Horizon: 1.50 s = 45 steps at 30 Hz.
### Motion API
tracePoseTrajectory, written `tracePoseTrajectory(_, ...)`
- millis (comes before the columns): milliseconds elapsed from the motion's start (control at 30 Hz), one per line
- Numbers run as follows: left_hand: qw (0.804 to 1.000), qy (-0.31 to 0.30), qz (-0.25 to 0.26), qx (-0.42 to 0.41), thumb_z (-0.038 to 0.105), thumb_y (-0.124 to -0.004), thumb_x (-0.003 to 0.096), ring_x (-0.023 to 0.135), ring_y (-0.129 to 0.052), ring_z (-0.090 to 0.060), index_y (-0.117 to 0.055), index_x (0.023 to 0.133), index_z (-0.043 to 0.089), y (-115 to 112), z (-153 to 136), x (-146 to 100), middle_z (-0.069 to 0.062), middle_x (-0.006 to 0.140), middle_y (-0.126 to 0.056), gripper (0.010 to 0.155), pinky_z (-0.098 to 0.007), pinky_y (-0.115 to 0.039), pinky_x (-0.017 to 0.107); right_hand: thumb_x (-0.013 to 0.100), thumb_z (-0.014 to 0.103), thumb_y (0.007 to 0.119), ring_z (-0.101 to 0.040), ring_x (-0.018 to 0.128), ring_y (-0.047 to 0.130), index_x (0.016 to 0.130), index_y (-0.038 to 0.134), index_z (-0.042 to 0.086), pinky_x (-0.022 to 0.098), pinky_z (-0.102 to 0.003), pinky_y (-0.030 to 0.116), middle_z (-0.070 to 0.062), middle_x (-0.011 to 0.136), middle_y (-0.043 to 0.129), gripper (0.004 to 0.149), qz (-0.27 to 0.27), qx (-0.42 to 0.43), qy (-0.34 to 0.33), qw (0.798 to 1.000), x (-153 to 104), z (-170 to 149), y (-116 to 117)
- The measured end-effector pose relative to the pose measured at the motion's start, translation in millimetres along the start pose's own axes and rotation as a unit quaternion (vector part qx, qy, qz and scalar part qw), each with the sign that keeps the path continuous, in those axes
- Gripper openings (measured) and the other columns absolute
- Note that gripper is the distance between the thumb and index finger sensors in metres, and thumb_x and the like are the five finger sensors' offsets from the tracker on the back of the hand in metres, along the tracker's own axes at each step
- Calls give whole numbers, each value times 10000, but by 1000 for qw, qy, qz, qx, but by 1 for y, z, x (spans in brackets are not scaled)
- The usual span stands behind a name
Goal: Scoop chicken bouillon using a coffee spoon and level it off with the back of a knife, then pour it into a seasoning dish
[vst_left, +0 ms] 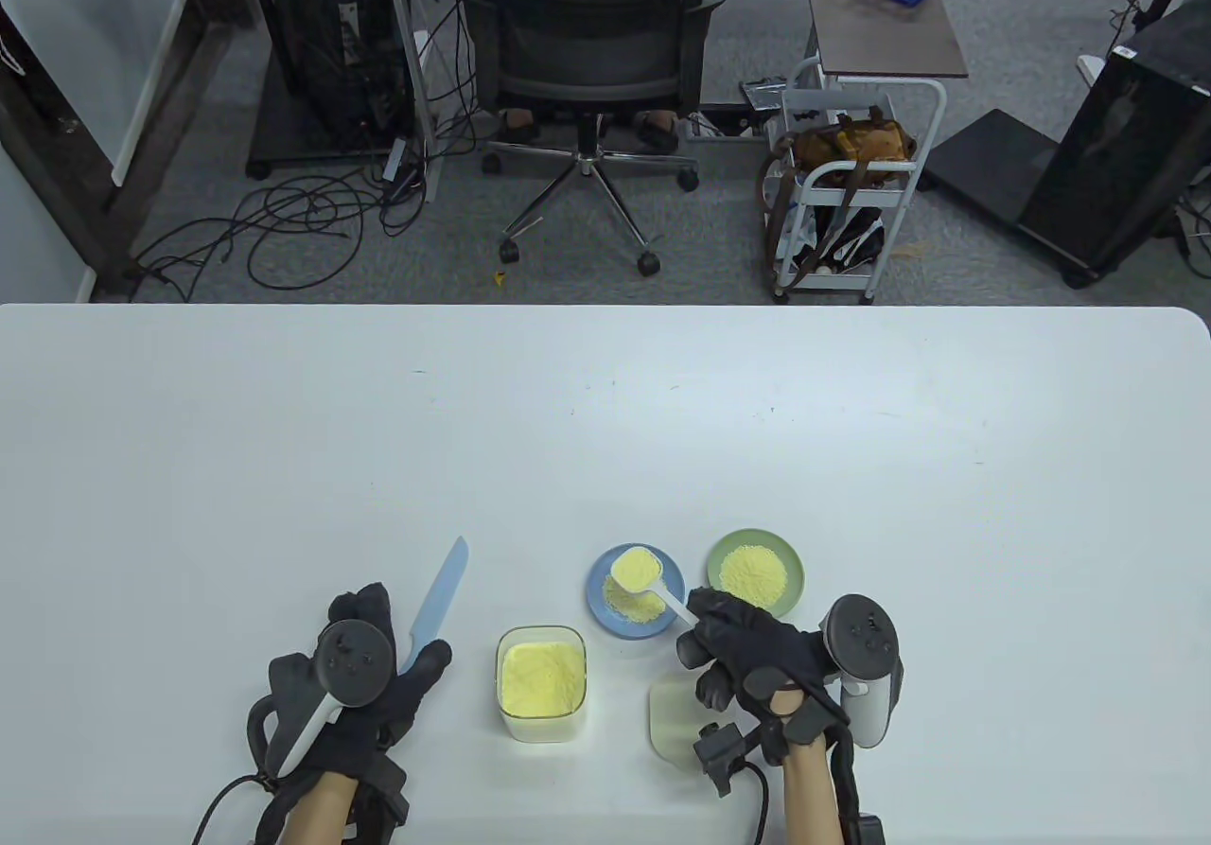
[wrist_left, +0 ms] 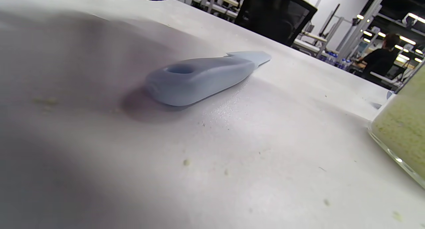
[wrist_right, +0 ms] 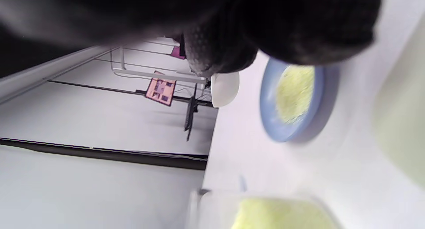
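Table view: the right hand (vst_left: 747,660) pinches the coffee spoon (vst_left: 648,580) by its handle, its bowl full of bouillon held over the blue seasoning dish (vst_left: 599,608), apparently ready to tip. The knife (wrist_left: 202,78) lies flat on the bench (vst_left: 605,410); the left hand (vst_left: 364,684) rests over it, fingers relaxed, gripping nothing. Bouillon container (vst_left: 541,684), its lid (vst_left: 672,717) and a green dish (vst_left: 755,572) crowd nearby.

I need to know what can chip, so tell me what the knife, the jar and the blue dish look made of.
Knife: likely plastic; one pale blue matte moulding, blade and handle alike.
Jar: clear glass or hard plastic, can't tell which; the see-through wall shows the yellow powder.
Blue dish: probably glazed ceramic or melamine; smooth, evenly coloured rim, too blurred in the right wrist view to settle.
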<state>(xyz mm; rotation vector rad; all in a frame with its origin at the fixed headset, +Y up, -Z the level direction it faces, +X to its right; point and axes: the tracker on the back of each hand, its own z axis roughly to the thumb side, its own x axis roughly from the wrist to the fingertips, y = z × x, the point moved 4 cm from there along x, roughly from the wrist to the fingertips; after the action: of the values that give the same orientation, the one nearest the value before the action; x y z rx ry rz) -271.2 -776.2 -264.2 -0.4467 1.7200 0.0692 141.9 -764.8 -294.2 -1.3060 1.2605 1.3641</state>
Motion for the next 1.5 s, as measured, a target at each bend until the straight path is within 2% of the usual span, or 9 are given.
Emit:
tracePoseTrajectory(467,1000,-3,-5,-4,747,-538,416,1110,-425,-437,-127,1101,192,0,1,0,-234,1175,-233,973,-667,-433,731,403,87,741,-151,218,915,867,650,6,356,-479,772,-344,659,750,480,-17,-143,21,989,0,1,4)
tracePoseTrajectory(633,1000,-5,-4,-9,747,-535,416,1111,-425,-434,-127,1100,191,0,1,0,-231,1175,-236,971,-666,-434,732,400,79,731,-195,289,891,868,664,26,422,-513,721,-350,710,674,476,-19,-152,19,988,0,3,5)
tracePoseTrajectory(1033,1000,-6,-5,-12,746,-535,415,1108,-428,-439,-129,1100,185,0,1,0,-237,1172,-242,974,-664,-435,731,395,70,723,-219,319,875,867,664,35,451,-534,692,-352,731,641,477,-14,-136,4,991,-1,7,5)
tracePoseTrajectory(1133,1000,-6,-6,-11,744,-534,418,1109,-427,-437,-130,1100,184,0,1,0,-235,1173,-243,970,-664,-434,732,402,82,720,-207,328,886,874,649,21,443,-524,705,-360,719,647,482,1,-91,-6,996,-3,9,4)
tracePoseTrajectory(1233,1000,-5,-7,-11,740,-533,422,1106,-430,-439,-133,1100,181,0,1,0,-238,1171,-247,965,-663,-435,731,398,85,732,-182,278,906,864,663,2,394,-503,746,-368,680,691,479,2,-74,-7,997,-6,13,0)
tracePoseTrajectory(1367,1000,-8,-1,-15,742,-544,414,1105,-437,-432,-137,1100,185,0,2,0,-232,1171,-251,973,-655,-444,732,411,135,758,-88,104,918,810,694,-74,263,-431,833,-345,537,816,455,-5,-60,-9,998,-11,17,-9)
tracePoseTrajectory(1500,996,-59,33,-64,752,-574,388,1093,-490,-414,-181,1102,198,4,14,-5,-215,1168,-297,985,-629,-489,727,421,155,776,-34,8,898,753,739,-108,185,-386,861,-309,424,870,425,34,-27,3,999,-12,13,-10)
